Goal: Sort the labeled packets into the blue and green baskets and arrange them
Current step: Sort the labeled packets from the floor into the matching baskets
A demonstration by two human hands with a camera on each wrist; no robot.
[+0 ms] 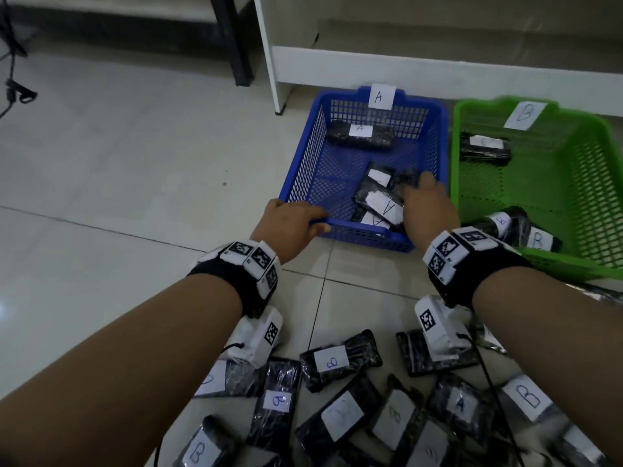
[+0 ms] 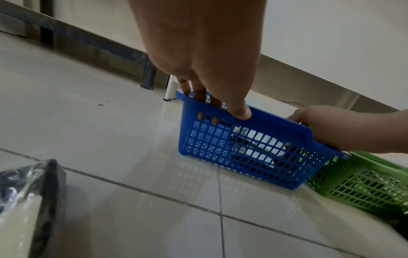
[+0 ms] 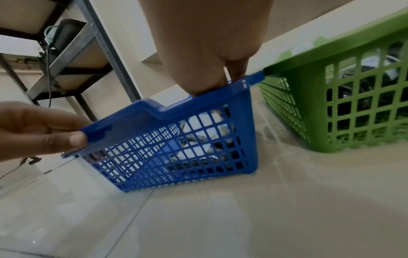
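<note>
The blue basket (image 1: 303,156) (image 2: 243,157) (image 3: 176,157), tagged A, stands on the tiled floor beside the green basket (image 1: 590,197) (image 2: 364,188) (image 3: 320,104), tagged B. My left hand (image 1: 290,217) (image 2: 220,108) (image 3: 55,136) grips the blue basket's near rim at its left corner, thumb outside, fingers inside. My right hand (image 1: 428,203) (image 2: 331,129) (image 3: 209,78) reaches over the near right corner onto black A packets (image 1: 377,203); its fingertips are hidden. Another A packet (image 1: 360,134) lies at the back. The green basket holds a packet at the back (image 1: 485,150) and B packets (image 1: 526,234) in front.
A pile of several loose labelled packets (image 1: 340,360) lies on the floor under my forearms. A white shelf unit (image 1: 269,62) and a black table leg (image 1: 239,45) stand behind the baskets. A metal rack (image 3: 66,52) is at the left, and a cable (image 1: 13,79) runs along the far left floor.
</note>
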